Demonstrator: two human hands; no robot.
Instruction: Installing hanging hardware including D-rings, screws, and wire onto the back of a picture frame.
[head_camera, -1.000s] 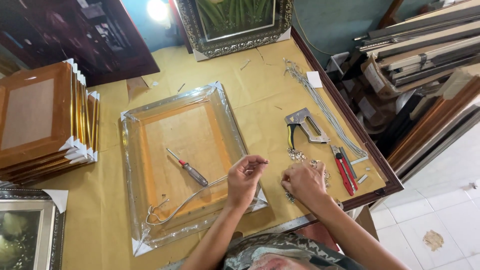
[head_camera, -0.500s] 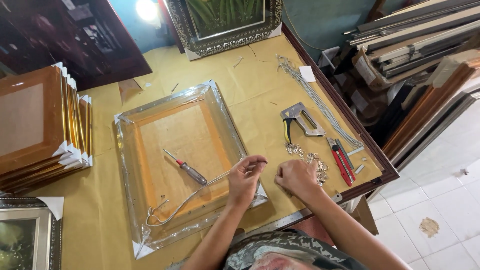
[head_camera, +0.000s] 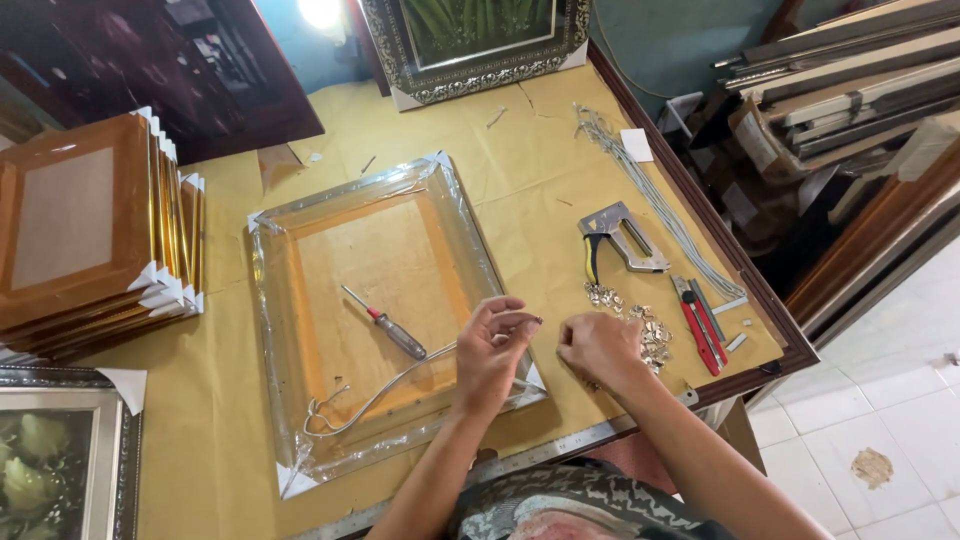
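Table (head_camera: 250, 470) w/ wrapped frame (head_camera: 385, 310), staple gun (head_camera: 620, 235), frame stack (head_camera: 90, 230)

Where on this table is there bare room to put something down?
Bare paper lies between the wrapped frame and the stapler, and along the far side between that frame and the ornate frame. A narrow strip runs between the wrapped frame and the frame stack. It is crowded near the right hand: metal bits and red cutter.
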